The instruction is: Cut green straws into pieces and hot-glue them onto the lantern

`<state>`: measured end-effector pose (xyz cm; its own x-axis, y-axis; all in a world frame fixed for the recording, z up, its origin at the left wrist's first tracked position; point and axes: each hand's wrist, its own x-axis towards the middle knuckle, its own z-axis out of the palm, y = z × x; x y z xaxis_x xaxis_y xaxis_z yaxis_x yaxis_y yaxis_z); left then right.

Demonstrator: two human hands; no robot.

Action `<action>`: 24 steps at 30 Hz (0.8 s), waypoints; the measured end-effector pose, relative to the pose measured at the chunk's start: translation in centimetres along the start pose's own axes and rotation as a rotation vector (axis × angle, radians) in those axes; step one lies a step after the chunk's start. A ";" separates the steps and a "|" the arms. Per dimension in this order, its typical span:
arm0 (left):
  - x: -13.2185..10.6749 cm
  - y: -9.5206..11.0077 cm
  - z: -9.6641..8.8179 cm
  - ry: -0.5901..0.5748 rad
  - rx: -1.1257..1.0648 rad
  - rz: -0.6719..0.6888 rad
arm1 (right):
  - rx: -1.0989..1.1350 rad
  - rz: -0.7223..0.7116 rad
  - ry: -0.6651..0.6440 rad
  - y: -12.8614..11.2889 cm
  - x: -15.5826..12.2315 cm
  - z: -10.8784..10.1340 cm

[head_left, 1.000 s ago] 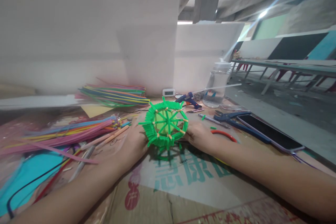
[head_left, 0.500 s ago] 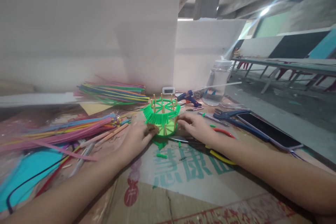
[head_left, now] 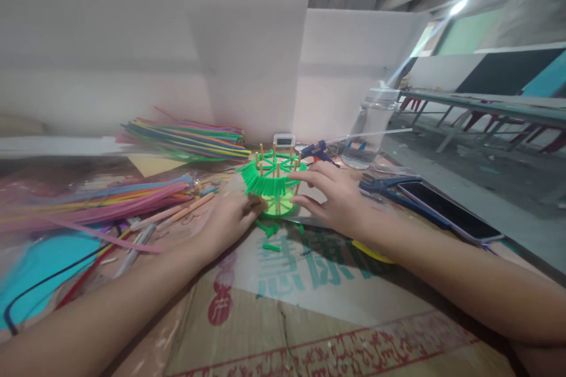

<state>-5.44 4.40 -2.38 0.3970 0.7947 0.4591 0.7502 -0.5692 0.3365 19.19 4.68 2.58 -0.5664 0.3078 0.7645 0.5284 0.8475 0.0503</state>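
Note:
A small round model (head_left: 267, 184) made of green pipe cleaners and upright wooden sticks stands on the table, with a fringed green band sloping outward round its near side. Its green base disc (head_left: 283, 205) shows below the fringe. My left hand (head_left: 232, 215) is closed on the lower left of the model, its fingertips partly hidden behind the base edge. My right hand (head_left: 340, 194) is at the right side with fingers apart; the index fingertip reaches the fringe's right end and the thumb is near the base. Short green pieces (head_left: 270, 247) lie in front.
Bundles of coloured pipe cleaners (head_left: 190, 140) lie to the left and back. A blue glue gun (head_left: 312, 150), a small white digital display (head_left: 283, 141) and a clear bottle (head_left: 371, 123) stand behind. Blue-handled pliers (head_left: 393, 184) and a phone (head_left: 451, 210) are at the right.
My right hand has lifted and spread its fingers, moving from the base's right side up to the fringe. My left hand stays at the model. The whole view has shifted slightly.

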 end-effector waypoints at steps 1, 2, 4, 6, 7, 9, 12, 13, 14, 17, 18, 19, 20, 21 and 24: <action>0.0 0.0 0.0 0.001 -0.001 0.001 | -0.025 0.008 -0.015 0.0 0.0 0.2; 0.1 0.1 0.0 0.000 -0.001 0.002 | -0.043 0.017 -0.028 0.1 0.1 0.3; 0.2 0.1 -0.1 -0.010 0.002 0.005 | -0.062 0.024 -0.040 0.2 0.2 0.6; 0.3 0.2 -0.2 -0.021 0.008 0.007 | -0.070 0.021 -0.042 0.3 0.3 0.7; 0.3 0.3 -0.2 -0.022 0.009 0.008 | -0.071 0.015 -0.039 0.3 0.4 0.8; 0.4 0.4 -0.3 -0.022 0.006 0.011 | -0.067 0.001 -0.035 0.3 0.5 0.8; 0.4 0.4 -0.3 -0.035 0.008 0.007 | -0.057 -0.013 -0.028 0.4 0.5 0.9; 0.4 0.4 -0.3 -0.039 0.011 0.005 | -0.051 -0.009 -0.029 0.4 0.5 0.9; 0.4 0.4 -0.2 -0.040 0.014 0.003 | -0.043 -0.001 -0.030 0.4 0.4 0.9; 0.4 0.4 -0.2 -0.023 0.019 0.002 | -0.025 0.026 -0.041 0.4 0.4 1.0; 0.3 0.4 -0.2 -0.020 0.019 0.003 | -0.023 0.031 -0.046 0.3 0.4 1.1; 0.3 0.4 -0.2 -0.018 0.017 0.005 | -0.022 0.028 -0.050 0.2 0.5 1.1; 0.3 0.3 -0.2 -0.016 0.012 0.005 | -0.021 0.026 -0.054 0.2 0.5 1.1; 0.2 0.3 -0.2 -0.015 0.008 0.004 | -0.012 0.028 -0.055 0.1 0.5 1.1; 0.3 0.0 -0.1 -0.010 0.001 -0.015 | 0.055 0.112 -0.002 0.3 0.3 0.8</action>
<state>-5.37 4.60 -2.21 0.3910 0.8050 0.4462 0.7565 -0.5572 0.3423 18.69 5.40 2.35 -0.5074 0.4026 0.7619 0.5530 0.8302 -0.0705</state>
